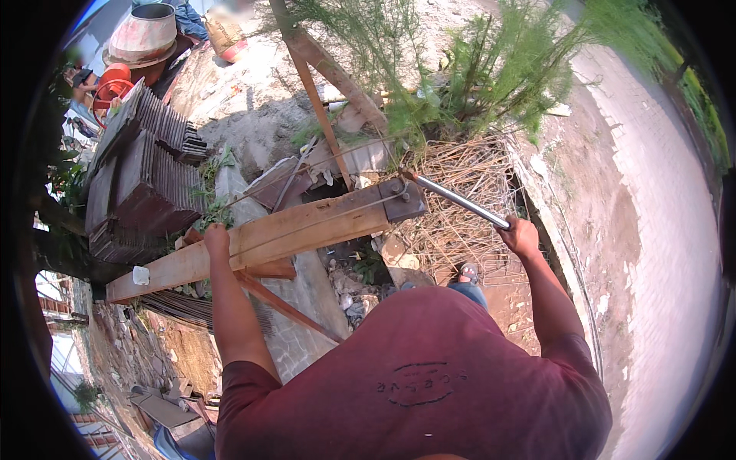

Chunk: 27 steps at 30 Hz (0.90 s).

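A long wooden beam (307, 228) runs slantwise in front of me, with a dark metal plate (402, 201) and pegs fixed at its right end. My left hand (217, 237) is closed in a fist over the beam's left half. A thin steel rod (322, 221) stretches along the beam from the pegs toward this hand; the grip itself is partly hidden. My right hand (521, 236) is wrapped round the near end of a silver metal pipe (464, 202). The pipe's rusty far end reaches the pegs on the plate. Beneath the pipe lies a pile of bent steel rods (468, 249).
Stacked dark roof tiles (149, 180) stand at the left. A cement mixer (143, 37) is at the far left, near other people. Feathery green plants (491, 77) grow ahead. Wooden props (318, 107) lean behind the beam. A paved road (675, 253) runs along the right.
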Each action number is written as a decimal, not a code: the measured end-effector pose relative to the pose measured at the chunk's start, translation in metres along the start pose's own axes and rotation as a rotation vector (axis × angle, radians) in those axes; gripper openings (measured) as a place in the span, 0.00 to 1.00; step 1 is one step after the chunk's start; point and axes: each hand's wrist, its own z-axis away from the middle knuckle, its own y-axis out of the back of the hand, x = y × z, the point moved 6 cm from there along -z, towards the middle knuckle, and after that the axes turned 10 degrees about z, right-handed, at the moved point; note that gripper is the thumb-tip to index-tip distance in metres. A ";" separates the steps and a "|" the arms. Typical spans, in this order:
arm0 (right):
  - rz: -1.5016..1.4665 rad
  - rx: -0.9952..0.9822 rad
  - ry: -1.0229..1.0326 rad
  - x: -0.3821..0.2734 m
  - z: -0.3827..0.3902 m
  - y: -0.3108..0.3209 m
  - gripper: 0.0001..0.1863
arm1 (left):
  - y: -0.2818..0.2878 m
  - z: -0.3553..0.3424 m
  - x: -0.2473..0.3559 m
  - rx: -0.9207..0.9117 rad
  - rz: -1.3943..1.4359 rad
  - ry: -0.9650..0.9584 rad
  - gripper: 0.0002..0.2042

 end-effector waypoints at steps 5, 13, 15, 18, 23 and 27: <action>0.114 -0.054 0.044 -0.004 -0.034 0.018 0.18 | -0.006 -0.014 -0.018 -0.037 0.072 0.139 0.15; 0.337 -0.055 0.231 0.018 -0.113 0.062 0.16 | -0.013 -0.024 0.002 -0.060 0.010 0.107 0.15; 0.290 -0.069 0.314 0.012 -0.114 0.073 0.15 | -0.018 -0.023 0.012 -0.070 -0.159 -0.020 0.15; 0.191 -0.011 0.347 0.019 -0.114 0.072 0.12 | -0.025 -0.028 0.015 -0.070 -0.238 -0.060 0.14; 0.360 0.105 0.275 0.023 -0.129 0.031 0.08 | -0.012 -0.040 -0.038 -0.061 -0.038 0.077 0.14; 0.401 0.002 0.168 0.033 -0.110 0.029 0.09 | -0.028 -0.029 -0.019 -0.078 -0.049 0.037 0.15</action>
